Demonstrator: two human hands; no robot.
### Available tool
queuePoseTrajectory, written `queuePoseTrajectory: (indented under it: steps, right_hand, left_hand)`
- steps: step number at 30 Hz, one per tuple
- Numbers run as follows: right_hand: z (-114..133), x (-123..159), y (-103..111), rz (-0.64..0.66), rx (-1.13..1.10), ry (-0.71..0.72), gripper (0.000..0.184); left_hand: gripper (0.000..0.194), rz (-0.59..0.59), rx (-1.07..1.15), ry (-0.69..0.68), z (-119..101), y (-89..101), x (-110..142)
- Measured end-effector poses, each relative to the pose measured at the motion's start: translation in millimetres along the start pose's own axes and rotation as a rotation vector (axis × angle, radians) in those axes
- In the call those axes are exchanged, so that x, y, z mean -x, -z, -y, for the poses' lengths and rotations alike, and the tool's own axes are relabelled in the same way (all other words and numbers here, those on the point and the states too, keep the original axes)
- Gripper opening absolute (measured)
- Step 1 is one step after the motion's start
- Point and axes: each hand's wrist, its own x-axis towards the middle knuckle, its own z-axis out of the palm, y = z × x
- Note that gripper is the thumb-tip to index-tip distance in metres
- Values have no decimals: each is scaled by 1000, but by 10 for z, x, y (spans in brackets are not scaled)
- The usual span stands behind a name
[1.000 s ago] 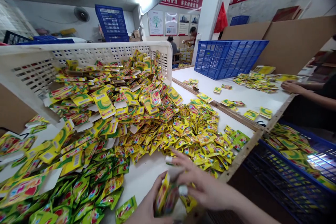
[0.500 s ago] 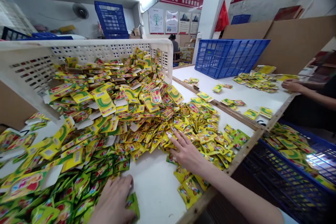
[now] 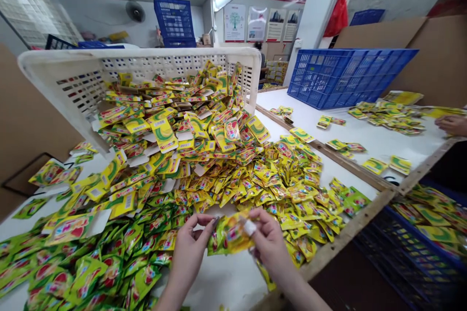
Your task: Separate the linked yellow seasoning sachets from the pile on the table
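My left hand (image 3: 193,243) pinches a green candy packet (image 3: 218,238) between thumb and fingertips. In my right hand (image 3: 269,239), which has white tape on one finger, is a yellow candy packet (image 3: 235,233). The two packets meet and overlap in front of me, a little above the white table (image 3: 222,277). Left of my hands lies a heap of green packets (image 3: 109,267). Behind and right of them spreads a heap of yellow packets (image 3: 284,180). Flat yellow boxes (image 3: 164,131), several with flaps open, spill toward me from a tipped white basket (image 3: 164,53).
A wooden rail (image 3: 343,165) divides the table. Beyond it stand a blue crate (image 3: 328,80) and a pile of yellow boxes (image 3: 390,116). At the right edge shows a co-worker's hand (image 3: 452,124). Below the table edge sits another blue crate (image 3: 412,248) with boxes in it.
My hands have come together from the separate green and yellow heaps and now hold a packet each. The view has turned left, so the surroundings sit further right.
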Motion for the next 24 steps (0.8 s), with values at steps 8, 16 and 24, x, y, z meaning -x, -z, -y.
queuePoseTrajectory:
  steps: [8, 16, 24]
  right_hand:
    - [-305, 7, -149, 51, 260, 176, 15]
    - [-276, 19, -28, -54, 590, 320, 20]
    - [-232, -67, -78, 322, -87, 44, 35]
  left_hand:
    - [45, -2, 225, -1, -21, -87, 72]
    - [59, 13, 341, -39, 46, -129, 73]
    - [61, 64, 277, -47, 210, -136, -5]
